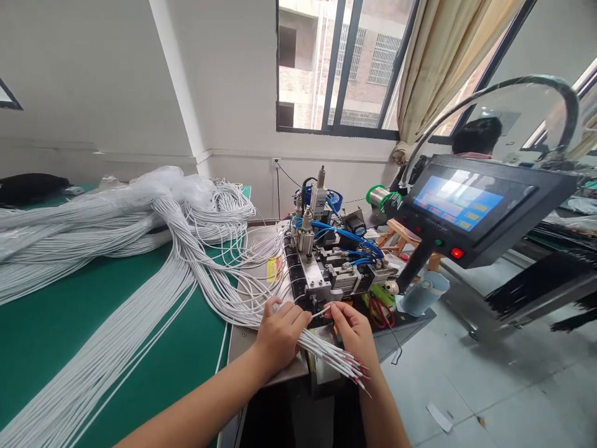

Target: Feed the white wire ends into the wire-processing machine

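My left hand (282, 333) is closed over a bundle of white cables (326, 353), whose stripped ends with bits of red point down to the right. Between thumb and finger, my right hand (352, 326) pinches the end of a single white cable (321, 312). That cable spans the short gap between my two hands. Just behind them stands a bench machine (314, 264) with metal cylinders and blue air hoses. My fingers are close to its front edge; whether they touch it I cannot tell.
Long white cables (140, 317) spread over a green table (28, 354) at left, partly under clear plastic (158, 186). A control screen (459, 202) on an arm stands at right. Red-handled scissors (381, 312) and a clear plastic container (425, 292) sit near the machine. Another person (476, 137) is behind the screen.
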### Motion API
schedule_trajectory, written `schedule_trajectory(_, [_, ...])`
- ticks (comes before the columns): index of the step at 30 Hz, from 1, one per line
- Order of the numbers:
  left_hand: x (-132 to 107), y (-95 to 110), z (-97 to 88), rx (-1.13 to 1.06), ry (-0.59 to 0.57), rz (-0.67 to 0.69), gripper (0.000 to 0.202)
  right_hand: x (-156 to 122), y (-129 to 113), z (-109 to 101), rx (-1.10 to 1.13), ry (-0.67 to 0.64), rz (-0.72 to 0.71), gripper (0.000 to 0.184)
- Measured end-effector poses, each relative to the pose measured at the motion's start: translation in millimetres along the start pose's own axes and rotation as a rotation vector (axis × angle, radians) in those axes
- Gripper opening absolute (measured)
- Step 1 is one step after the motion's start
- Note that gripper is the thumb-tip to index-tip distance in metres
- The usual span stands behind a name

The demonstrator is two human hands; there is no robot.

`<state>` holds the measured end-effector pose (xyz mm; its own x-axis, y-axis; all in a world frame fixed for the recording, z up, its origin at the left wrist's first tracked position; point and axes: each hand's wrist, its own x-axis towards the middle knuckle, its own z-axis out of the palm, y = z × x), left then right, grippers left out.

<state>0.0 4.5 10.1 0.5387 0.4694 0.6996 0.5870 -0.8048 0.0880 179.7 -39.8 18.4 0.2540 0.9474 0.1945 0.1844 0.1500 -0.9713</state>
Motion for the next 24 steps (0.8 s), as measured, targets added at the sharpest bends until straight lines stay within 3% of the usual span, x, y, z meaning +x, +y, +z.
schedule_trajectory(7, [-5,-3,3.8,0.025,-0.081,0.005,0.021,5,7,-12,0.029,-0.143,0.093,0.037])
schedule_trajectory(15, [-4,1,2.2,0.124,-0.154,0.019,0.038,15,21,-18,-0.276,-0.115,0.025,0.032])
schedule_trajectory(24, [0,3,2.2,0.175,-0.234,-0.006,0.036,24,36,-7,-0.127,-0.183,0.049,0.032])
